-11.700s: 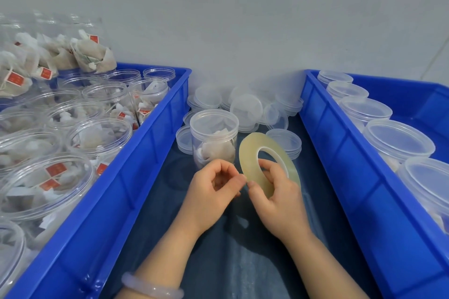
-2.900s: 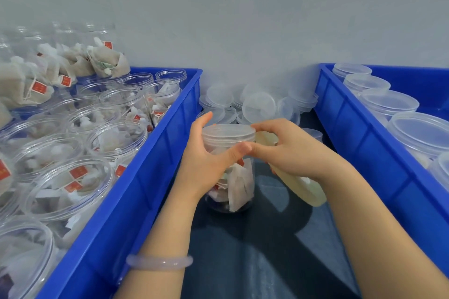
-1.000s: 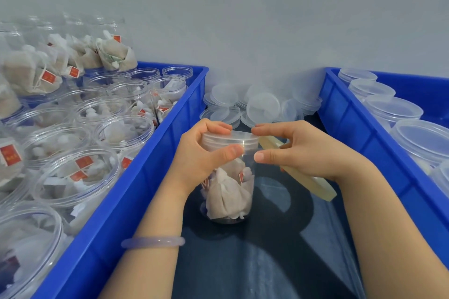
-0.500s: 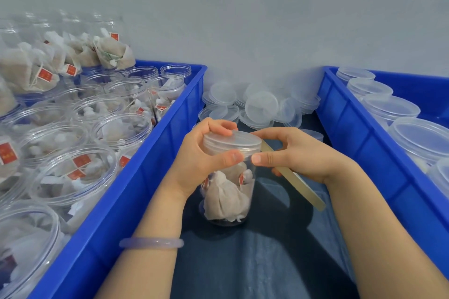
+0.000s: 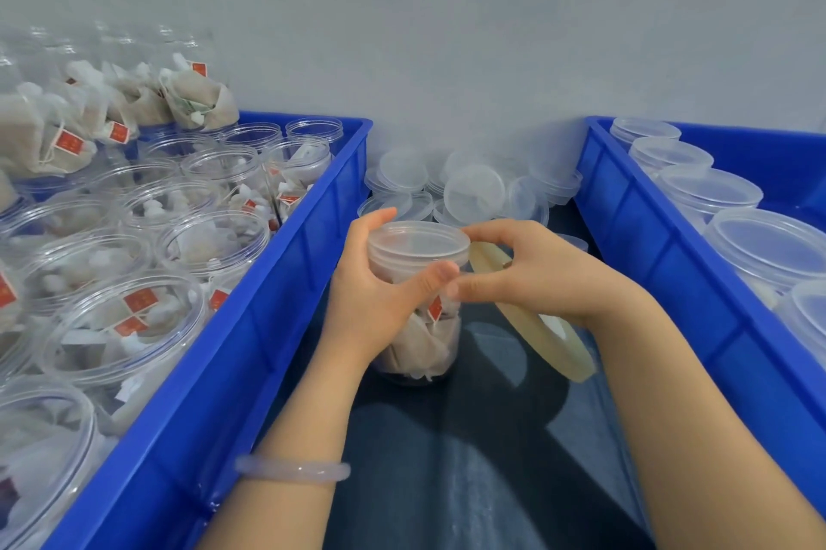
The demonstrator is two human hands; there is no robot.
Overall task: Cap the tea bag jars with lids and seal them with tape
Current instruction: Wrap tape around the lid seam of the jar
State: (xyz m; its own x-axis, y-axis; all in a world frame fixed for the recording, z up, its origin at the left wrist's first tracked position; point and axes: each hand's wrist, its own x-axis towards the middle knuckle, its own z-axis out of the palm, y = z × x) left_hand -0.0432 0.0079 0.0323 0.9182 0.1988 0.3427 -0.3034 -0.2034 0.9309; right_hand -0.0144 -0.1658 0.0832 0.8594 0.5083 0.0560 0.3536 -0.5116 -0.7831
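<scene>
On dark mat (image 5: 447, 469): L hand (image 5: 371, 303) fingers (image 5: 429, 281) clamp jar (image 5: 420, 339); R hand (image 5: 549, 277) fingers (image 5: 487, 232) clamp tape (image 5: 558, 348).

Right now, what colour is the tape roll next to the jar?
The tape roll is pale yellowish-beige. The head view, the only one, shows it.

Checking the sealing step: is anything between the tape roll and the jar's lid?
Nothing visible. The right hand holds the tape roll beside the jar, fingers at the lid; the left hand grips the jar.
</scene>
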